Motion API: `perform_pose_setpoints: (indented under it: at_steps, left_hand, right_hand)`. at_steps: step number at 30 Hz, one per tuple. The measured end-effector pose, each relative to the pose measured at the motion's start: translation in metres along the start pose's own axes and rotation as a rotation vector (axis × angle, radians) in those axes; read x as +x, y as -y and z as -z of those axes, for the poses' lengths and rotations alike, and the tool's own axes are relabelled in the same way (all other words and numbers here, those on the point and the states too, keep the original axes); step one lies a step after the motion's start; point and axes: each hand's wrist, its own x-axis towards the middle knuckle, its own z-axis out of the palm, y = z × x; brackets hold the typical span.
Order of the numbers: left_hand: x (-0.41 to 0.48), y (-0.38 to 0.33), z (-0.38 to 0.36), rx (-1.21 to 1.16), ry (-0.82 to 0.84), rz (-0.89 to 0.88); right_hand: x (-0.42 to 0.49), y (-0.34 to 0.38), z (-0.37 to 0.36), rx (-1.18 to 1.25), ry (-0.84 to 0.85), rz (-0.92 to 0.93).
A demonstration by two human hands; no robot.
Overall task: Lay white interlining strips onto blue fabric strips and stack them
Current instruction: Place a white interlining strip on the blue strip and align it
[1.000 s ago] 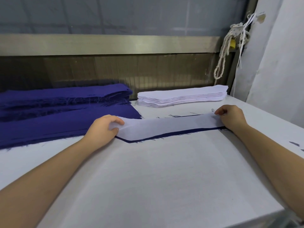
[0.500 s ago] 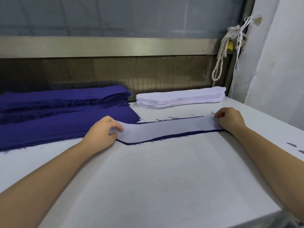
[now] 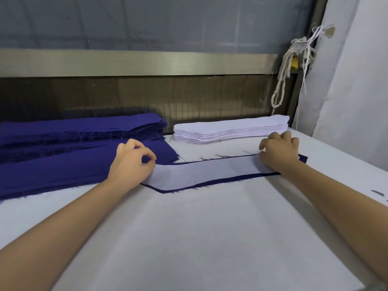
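Mid-frame on the table [image 3: 189, 238]: white interlining strip [image 3: 205, 172] lies on blue fabric strip [image 3: 210, 182], of which only the edges show. Left hand [image 3: 132, 162]: grip pinches the white strip's left end, thumb to forefinger. Right hand [image 3: 279, 152] hides the right end; grip curled, pinching or pressing unclear. Behind: blue stack [image 3: 63, 164], cut off at left; white stack [image 3: 231, 129].

Blue strip [image 3: 302, 159] mostly under interlining [image 3: 205, 172]; blue stack [image 3: 52, 171] off-frame L.
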Motion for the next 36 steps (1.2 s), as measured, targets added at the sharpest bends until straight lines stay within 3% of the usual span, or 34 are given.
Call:
perform_pose_setpoints:
  at_steps: [8,15,24,29,36]
  left_hand:
    - [0.04,-0.011,-0.016,-0.088,0.028,0.065]
    - [0.06,-0.013,-0.027,-0.182,0.002,0.094]
    - [0.066,-0.005,-0.024,-0.421,-0.003,0.127]
    - [0.066,-0.004,-0.027,-0.445,-0.014,0.138]
    - [0.067,-0.003,-0.028,-0.45,-0.005,0.157]
  right_hand:
    - [0.033,0.084,0.015,0.266,-0.056,0.251]
    - [0.061,0.136,0.019,0.13,-0.122,0.408]
    - [0.073,0.146,0.013,0.073,-0.166,0.484]
    - [0.077,0.147,0.011,0.248,-0.204,0.36]
    - [0.078,0.142,0.014,0.858,-0.033,0.079]
